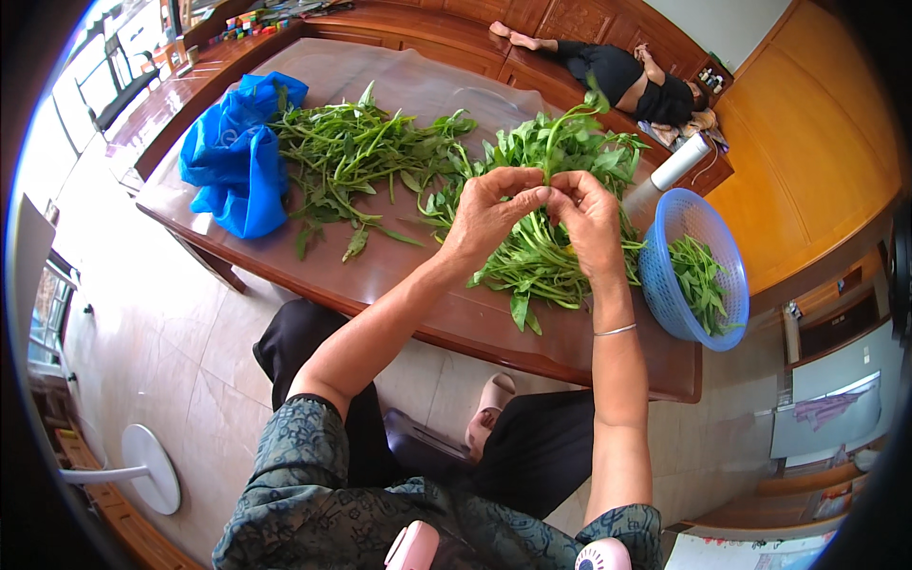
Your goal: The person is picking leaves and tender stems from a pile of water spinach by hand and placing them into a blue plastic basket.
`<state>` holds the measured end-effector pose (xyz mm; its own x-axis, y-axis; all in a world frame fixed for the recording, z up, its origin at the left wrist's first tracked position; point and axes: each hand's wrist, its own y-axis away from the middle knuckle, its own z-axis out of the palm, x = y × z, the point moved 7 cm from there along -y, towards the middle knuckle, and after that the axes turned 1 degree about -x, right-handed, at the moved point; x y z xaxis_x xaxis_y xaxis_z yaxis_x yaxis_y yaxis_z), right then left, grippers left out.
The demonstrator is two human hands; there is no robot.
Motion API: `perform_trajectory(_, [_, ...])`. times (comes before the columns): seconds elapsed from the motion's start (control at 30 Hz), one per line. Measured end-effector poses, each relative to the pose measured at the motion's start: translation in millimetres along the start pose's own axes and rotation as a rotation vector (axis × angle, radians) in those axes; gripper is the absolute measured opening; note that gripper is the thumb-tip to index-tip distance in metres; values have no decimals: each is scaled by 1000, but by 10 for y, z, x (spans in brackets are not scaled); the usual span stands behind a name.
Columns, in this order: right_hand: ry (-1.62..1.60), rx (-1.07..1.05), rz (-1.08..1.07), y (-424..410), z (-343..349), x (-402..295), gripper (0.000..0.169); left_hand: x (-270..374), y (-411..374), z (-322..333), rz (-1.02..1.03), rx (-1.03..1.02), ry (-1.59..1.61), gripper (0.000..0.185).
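Note:
Both my hands meet above the table, pinching one green leafy stem (pixel 552 142) whose leaves stand up above the fingers. My left hand (pixel 491 206) grips it between thumb and fingertips. Against it, my right hand (pixel 590 217) holds the same stem near its lower part. Beneath them spreads a heap of leafy greens (pixel 534 263), like water spinach, partly hidden by my hands. A second pile of greens (pixel 349 149) lies to the left. At the right, a blue plastic colander basket (pixel 659 285) holds some picked greens (pixel 695 278).
A crumpled blue bag (pixel 242 171) rests on the left of the wooden table (pixel 399 271), which has a clear plastic cover. One white roll (pixel 680 162) lies behind the basket. A person (pixel 620 75) lies on the wooden bench beyond. A white round stand base (pixel 151 469) is on the floor.

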<state>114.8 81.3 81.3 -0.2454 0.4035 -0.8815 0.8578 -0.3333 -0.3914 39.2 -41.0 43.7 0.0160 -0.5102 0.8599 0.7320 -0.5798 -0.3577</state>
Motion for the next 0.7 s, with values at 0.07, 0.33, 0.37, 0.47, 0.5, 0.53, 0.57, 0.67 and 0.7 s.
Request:
perform_trajectory(0.07, [7,-28,7,34,111,8,11,-116,-29,-89,-57,18,97,19])
perform_trajectory(0.33, [343,257,-339,153,-65,-567,11,-206,-66,-149,-99,11,-130,17])
perform_trajectory(0.37, [429,329,-469,184,-130,-703,12,-182,-62,-130,-46,19,-218,17])
perform_trajectory(0.47, [812,311,-620,157,-115,-822,17,14,42,-87,148,51,-466,20])
perform_trajectory(0.5, [858,282,-589,128,-141,-748,18,34,48,-54,170,45,-475,20])
perform_trajectory(0.53, [910,229,-541,97,-151,-667,17,53,52,-25,191,39,-484,20])
perform_trajectory(0.57, [887,185,-493,85,-187,-603,16,71,54,-2,212,35,-494,20])
perform_trajectory(0.67, [859,102,-435,27,-191,-438,11,80,42,-10,246,57,-525,20])
perform_trajectory(0.7, [816,121,-423,17,-195,-419,11,-1,21,-29,178,44,-449,20])
